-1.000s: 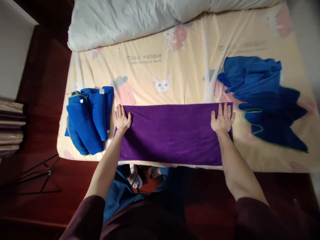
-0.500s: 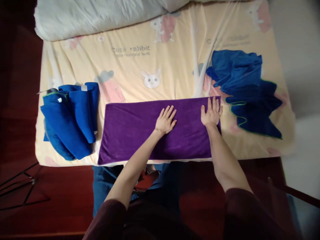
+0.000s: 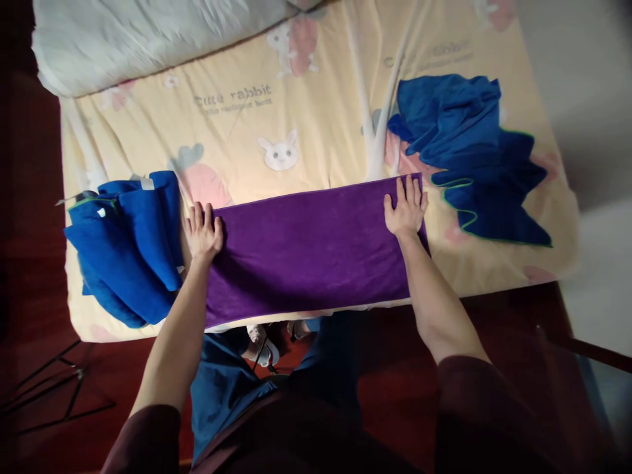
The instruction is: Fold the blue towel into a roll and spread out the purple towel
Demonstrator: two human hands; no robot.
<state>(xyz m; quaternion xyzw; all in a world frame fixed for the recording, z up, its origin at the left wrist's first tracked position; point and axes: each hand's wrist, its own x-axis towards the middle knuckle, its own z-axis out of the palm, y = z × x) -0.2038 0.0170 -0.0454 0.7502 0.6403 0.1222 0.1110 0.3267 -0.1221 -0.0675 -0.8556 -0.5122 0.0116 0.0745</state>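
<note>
A purple towel (image 3: 311,243) lies spread as a long rectangle along the near edge of the bed. My left hand (image 3: 203,234) rests flat at its far left corner, fingers stretched out and pointing away from me. At the far right corner my right hand (image 3: 406,207) presses flat on the cloth with its fingers apart. Left of my left hand is a pile of folded blue towels (image 3: 123,257) with small white tags. Crumpled blue towels (image 3: 459,125), some edged in green, lie just beyond my right hand.
The bed sheet (image 3: 237,145) is yellow with rabbit and carrot prints. A rolled pale quilt (image 3: 148,39) sits along the far left edge. Thin black metal legs (image 3: 64,388) stand on the red floor (image 3: 395,395) at the lower left. A pale wall (image 3: 582,79) borders the right side.
My left hand has slid left across the purple towel, from its middle to its far left corner. My right hand stays at the right corner. The view has shifted and tilted slightly.
</note>
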